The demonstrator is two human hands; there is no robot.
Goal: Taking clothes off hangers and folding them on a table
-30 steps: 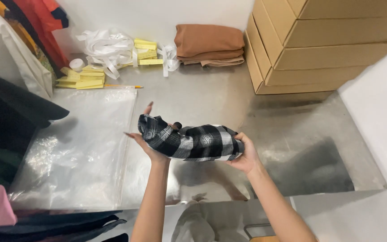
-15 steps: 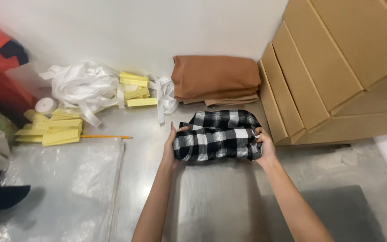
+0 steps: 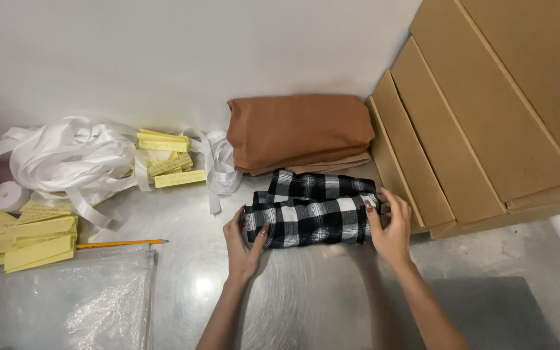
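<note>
The person is setting a folded black-and-white checked garment [image 3: 311, 210] down on the shiny metal desk [image 3: 306, 304], just in front of a folded brown cloth [image 3: 299, 129] that is lying against the white wall. The left hand [image 3: 244, 246] is cupping the garment's left end, thumb on top and fingers tucked at the edge, so its grip is closed on the fabric. The right hand [image 3: 390, 230] is pressing on the right end with fingers spread over the fold, likewise holding the checked garment rather than hanging free. The bundle is resting on the desk, its far edge touching or nearly touching the brown cloth, and its right end is lying close to the stack of flat cardboard boxes [image 3: 481, 129].

To do this well, both hands should probably be keeping even pressure at the two ends so the folds are not springing open, and easing off together once the garment is lying flat and square to the brown cloth. The upper layer is looking slightly offset from the lower one, so smoothing it would likely help.

Well to the left, a tangle of white ribbon [image 3: 72, 159], yellow paper slips [image 3: 27, 236], a pencil [image 3: 121, 244] and a clear plastic bag [image 3: 66, 298] are lying apart from the hands.
</note>
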